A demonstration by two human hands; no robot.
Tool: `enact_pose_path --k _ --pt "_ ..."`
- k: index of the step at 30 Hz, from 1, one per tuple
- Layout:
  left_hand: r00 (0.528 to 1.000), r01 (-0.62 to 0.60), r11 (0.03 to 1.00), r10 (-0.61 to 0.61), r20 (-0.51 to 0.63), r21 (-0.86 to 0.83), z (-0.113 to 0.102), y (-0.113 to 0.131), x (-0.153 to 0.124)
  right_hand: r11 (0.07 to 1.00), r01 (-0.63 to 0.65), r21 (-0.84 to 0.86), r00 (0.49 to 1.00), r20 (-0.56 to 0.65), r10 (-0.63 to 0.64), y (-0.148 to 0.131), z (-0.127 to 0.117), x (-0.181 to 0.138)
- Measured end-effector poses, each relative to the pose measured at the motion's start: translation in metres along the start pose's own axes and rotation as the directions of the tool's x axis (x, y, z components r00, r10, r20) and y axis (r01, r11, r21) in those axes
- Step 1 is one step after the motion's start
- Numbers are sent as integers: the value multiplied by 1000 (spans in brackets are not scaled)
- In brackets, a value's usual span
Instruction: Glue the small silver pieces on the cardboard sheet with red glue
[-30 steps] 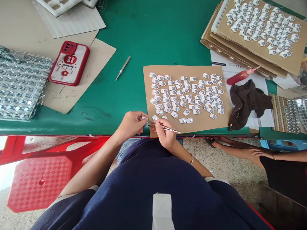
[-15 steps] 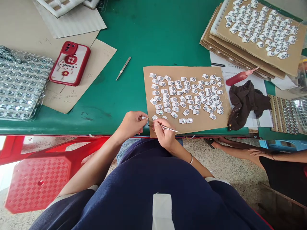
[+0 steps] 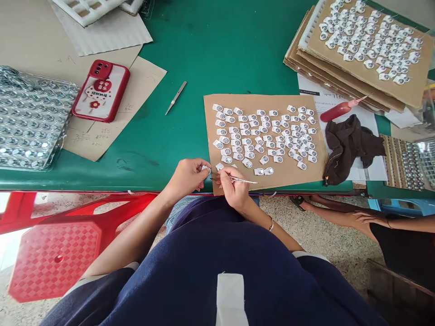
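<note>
My left hand point(image 3: 190, 175) pinches a small white tabbed piece with a round disc point(image 3: 205, 169) at the front edge of the green table. Close on its right, my right hand point(image 3: 234, 188) is closed around slim metal tweezers point(image 3: 243, 180), whose tips point left toward that piece. Whether the tips touch it I cannot tell. Under and beyond my right hand lies a brown cardboard sheet point(image 3: 238, 100), carrying many similar white tabbed pieces point(image 3: 249, 163) in loose rows. Some pieces beside my right fingers are partly hidden.
Another pair of tweezers point(image 3: 176, 98) lies on the green table point(image 3: 217, 50). To the left are a red-cased phone point(image 3: 102, 91) and a clear tray of metal parts point(image 3: 30, 122). Rightward are a dark cloth point(image 3: 346, 147), a red bottle point(image 3: 338, 111) and stacked cardboard point(image 3: 295, 54). A person's hand point(image 3: 372, 218) shows lower right.
Both hands stay almost in the same place, the left still pinching the small white piece. The tweezers in my right hand have shifted very slightly. The whole view has drifted a little.
</note>
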State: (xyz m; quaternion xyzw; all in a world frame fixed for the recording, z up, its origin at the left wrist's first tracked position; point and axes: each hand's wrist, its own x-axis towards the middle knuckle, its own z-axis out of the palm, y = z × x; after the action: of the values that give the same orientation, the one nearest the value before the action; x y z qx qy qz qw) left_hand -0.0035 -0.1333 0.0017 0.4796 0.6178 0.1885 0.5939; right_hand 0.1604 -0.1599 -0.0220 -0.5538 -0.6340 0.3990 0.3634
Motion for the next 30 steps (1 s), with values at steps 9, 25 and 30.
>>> enact_pose_path --k 9,25,30 --pt "1000 9 1000 -9 6 3 0 0 1 999 -16 45 1000 -20 17 2 1 -2" --pt "1000 16 1000 -16 14 -11 0 -1 3 999 17 -42 1000 -16 -17 -2 0 1" --pt "1000 23 999 -22 18 -23 0 -1 3 999 36 -17 999 -22 -36 1 0 -2"
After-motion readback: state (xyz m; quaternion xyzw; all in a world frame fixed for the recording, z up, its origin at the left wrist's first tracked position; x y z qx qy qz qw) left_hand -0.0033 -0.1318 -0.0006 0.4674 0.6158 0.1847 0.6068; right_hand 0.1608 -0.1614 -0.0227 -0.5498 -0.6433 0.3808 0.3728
